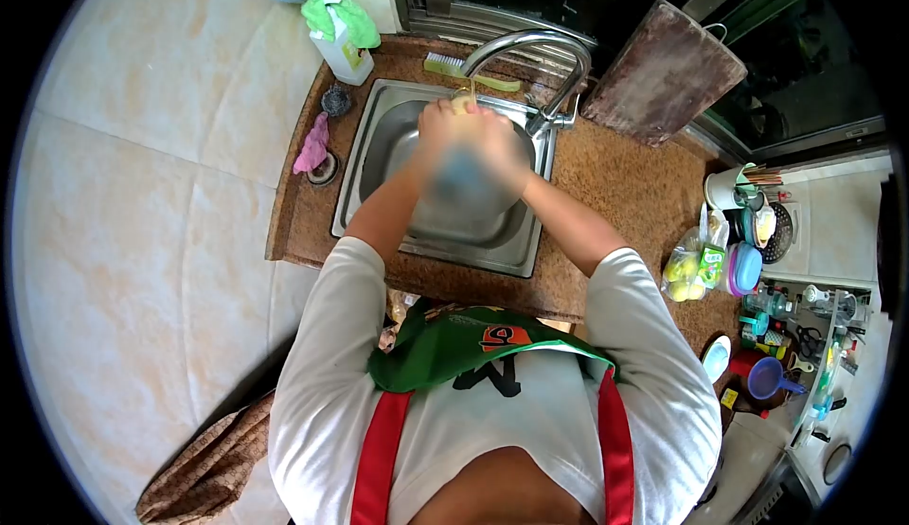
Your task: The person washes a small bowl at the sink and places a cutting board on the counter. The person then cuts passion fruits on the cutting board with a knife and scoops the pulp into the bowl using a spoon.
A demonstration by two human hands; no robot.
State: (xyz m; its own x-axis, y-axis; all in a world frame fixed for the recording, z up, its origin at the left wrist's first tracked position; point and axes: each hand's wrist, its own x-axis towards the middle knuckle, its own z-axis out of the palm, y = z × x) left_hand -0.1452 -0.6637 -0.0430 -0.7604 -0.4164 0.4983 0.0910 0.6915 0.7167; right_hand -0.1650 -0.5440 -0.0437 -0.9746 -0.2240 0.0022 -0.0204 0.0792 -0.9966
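Note:
Both of my hands are together over the metal sink [417, 244], just under the spout of the chrome faucet [530, 37]. A small yellowish object [463, 106] shows between my left hand [437, 127] and my right hand [497, 146]. The fingers of both hands are closed around it, and it is too small and blurred to name. A thin stream seems to come down from the spout onto it. Below my hands a blurred patch covers part of the basin and hides what lies there.
Left of the sink are a white bottle [343, 56] under a green cloth [352, 21], a scouring ball [336, 100] and a pink cloth [312, 144]. A brush [492, 81] lies behind it. A cutting board [666, 72] leans at the window; a bag of fruit [688, 265] sits right.

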